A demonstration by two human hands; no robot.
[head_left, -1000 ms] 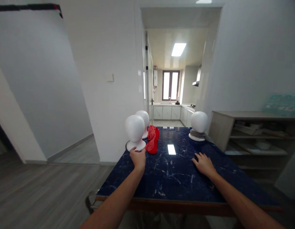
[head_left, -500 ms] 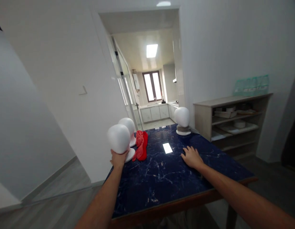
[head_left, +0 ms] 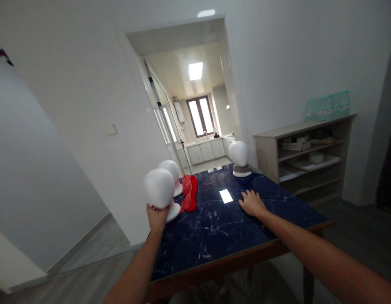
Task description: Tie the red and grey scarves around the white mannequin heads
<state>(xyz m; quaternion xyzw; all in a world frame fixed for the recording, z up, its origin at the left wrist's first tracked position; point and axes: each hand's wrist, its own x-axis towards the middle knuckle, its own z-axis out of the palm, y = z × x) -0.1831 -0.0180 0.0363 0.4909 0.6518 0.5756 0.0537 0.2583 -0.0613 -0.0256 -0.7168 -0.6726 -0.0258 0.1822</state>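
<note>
Table [head_left: 246, 236] in front, near head form [head_left: 159, 188] at its left edge, second head form [head_left: 171, 172] just behind, cloth [head_left: 189, 193] right of both, third head form [head_left: 238, 154] at far edge, shelf unit [head_left: 304, 156] right of table.

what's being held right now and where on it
The left hand grips the nearest white mannequin head at its neck, just above the base. The right hand lies flat on the table, holding nothing.

No writing to read anywhere here. The packs [head_left: 328, 105] on top of the shelf unit [head_left: 304, 126], out at two o'clock, carry print, but it is too blurred to make out. The wall switch [head_left: 112, 129] at ten o'clock is blank.
</note>
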